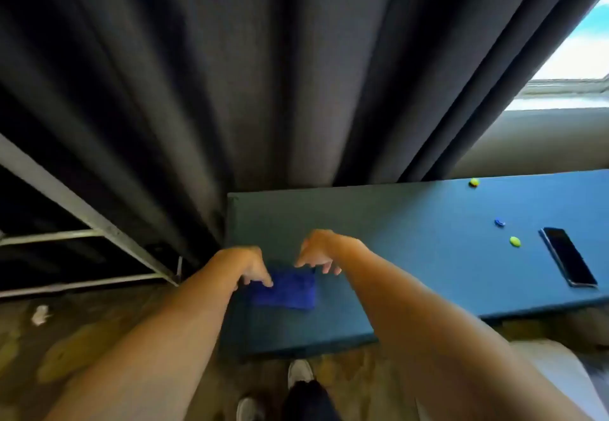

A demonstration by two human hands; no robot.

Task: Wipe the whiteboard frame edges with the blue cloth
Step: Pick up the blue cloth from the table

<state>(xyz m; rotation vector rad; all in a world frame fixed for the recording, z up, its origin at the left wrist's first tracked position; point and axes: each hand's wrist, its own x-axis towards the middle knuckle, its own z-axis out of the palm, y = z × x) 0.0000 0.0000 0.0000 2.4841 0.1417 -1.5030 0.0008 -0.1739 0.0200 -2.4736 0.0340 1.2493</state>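
Note:
A folded blue cloth (286, 290) lies flat on the blue-green table (412, 233), near its left end. My left hand (248, 265) reaches down to the cloth's left edge, fingertips on it. My right hand (321, 252) hovers at the cloth's upper right corner, fingers spread and curled down, touching or just above the edge. A white metal frame (79, 209) with crossbars stands at the left, below the curtain; no whiteboard surface is in view.
A dark curtain (263, 74) hangs behind the table. A black phone (568, 256) and three small magnets, yellow (474, 182), blue (499, 222) and green (514, 241), lie on the table's right part. My shoes (298, 374) stand on a stained floor. A window shows at upper right.

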